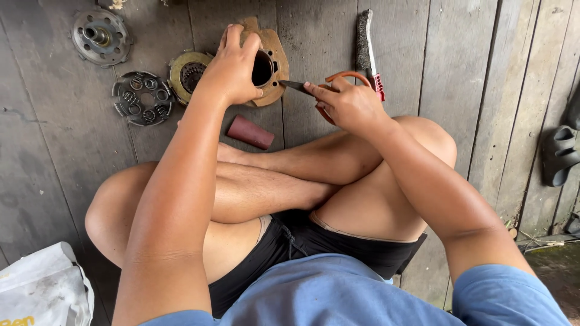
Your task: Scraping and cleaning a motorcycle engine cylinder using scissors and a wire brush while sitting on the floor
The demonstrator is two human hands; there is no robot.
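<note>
1. Nearest the camera, a person in a blue shirt [338, 290] and black shorts [314, 241] sits cross-legged on a wooden plank floor [459, 72].
2. A white plastic bag [42, 287] lies at the lower left, beside the person's knee.
3. The right hand [350, 105] has its grip clamped on orange-handled scissors [338, 78], whose dark tip points left and touches the metal part.
4. The left hand [232, 66] has its grip clamped over the top of a brownish metal part with a round bore [269, 63], held upright on the floor just beyond the shins.
5. A short dark red cylinder [251, 131] lies on the floor between the shins and that part.
6. Left of the left hand sit a brass-coloured round clutch piece [184, 72] and a grey disc with springs [142, 98].
7. Farther off, a grey hub plate [99, 36] lies top left.
8. A wire brush with a red handle [365, 48] lies behind the right hand.
9. A grey sandal [559, 154] rests at the right edge.
</note>
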